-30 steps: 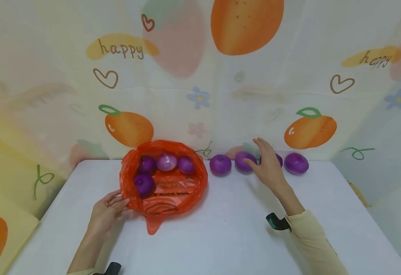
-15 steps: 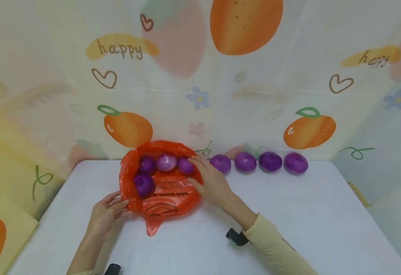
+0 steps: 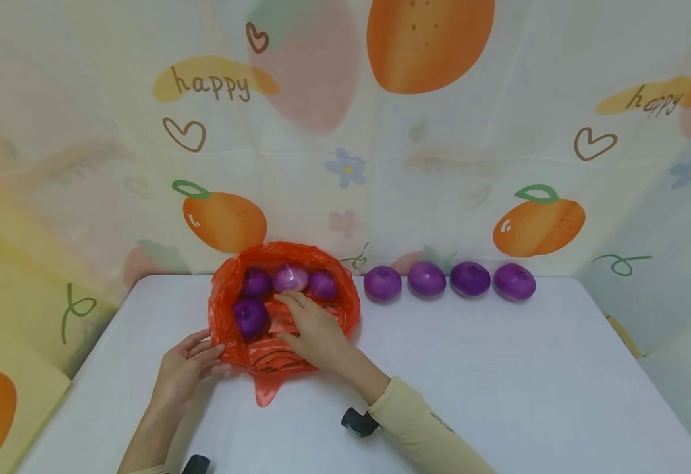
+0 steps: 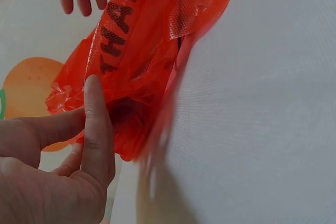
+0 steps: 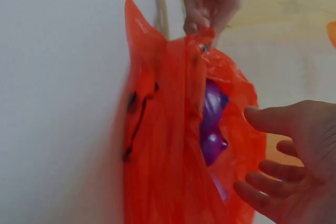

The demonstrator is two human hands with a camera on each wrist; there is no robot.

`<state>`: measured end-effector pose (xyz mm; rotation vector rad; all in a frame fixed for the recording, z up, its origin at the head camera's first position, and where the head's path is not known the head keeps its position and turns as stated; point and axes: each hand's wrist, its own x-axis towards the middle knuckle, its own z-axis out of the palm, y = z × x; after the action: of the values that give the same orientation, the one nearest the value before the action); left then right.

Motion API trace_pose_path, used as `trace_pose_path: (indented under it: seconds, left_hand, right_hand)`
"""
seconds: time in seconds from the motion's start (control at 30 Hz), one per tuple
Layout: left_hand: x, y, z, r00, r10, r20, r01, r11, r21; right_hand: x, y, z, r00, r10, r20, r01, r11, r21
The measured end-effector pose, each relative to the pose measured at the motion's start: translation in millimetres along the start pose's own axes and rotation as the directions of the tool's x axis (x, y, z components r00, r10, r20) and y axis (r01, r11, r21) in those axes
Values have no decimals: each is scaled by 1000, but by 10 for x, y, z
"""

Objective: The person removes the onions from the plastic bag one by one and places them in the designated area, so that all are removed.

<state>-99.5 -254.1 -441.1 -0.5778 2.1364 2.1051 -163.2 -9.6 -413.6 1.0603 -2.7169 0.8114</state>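
One thin red plastic bag (image 3: 222, 303): on the left half of the flat white tabletop (image 3: 499, 382), near its back edge. In the bag, four round purple onions (image 3: 251, 319): three along the back, one before the leftmost. Right of the bag, along the back edge, four further round purple onions (image 3: 469, 279): side by side. Behind the tabletop, one pale printed cloth backdrop (image 3: 440, 131). At the bag's front left rim, my bare left hand (image 3: 180, 372). Over its mouth, right of the front onion, my bare right hand (image 3: 319, 334).
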Motion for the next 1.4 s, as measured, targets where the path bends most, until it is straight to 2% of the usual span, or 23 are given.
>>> trace_pose_path:
  seconds: [0.17,0.47,0.67,0.9,1.07,1.4]
  left_hand:
    - [3,11,-28,1000,-5,-13,5,1000,12]
    - [16,12,-43,1000,-4,-18,5,999,36]
    - [2,-10,-52,1000,-12,-20,13,999,36]
    - [-13,-21,-41,1000,-23,-21,24,999,38]
    - [-5,-32,-26,999,-29,-18,30,998,48]
    - [24,-37,0,1000,-6,-7,6,1000,3]
  right_hand:
    - [94,-36,144,1000,10,2,-10,1000,3]
    - [265,-97,349,992,99,84,-96,995,-34]
    - [345,-140,526,990,95,107,-88,994,-71]
    - [443,-161,656,994,79,81,-69,990,-120]
    - [461,-142,714,992,90,93,-82,994,-78]
    - [500,-123,711,987,139,81,-138,990,-20]
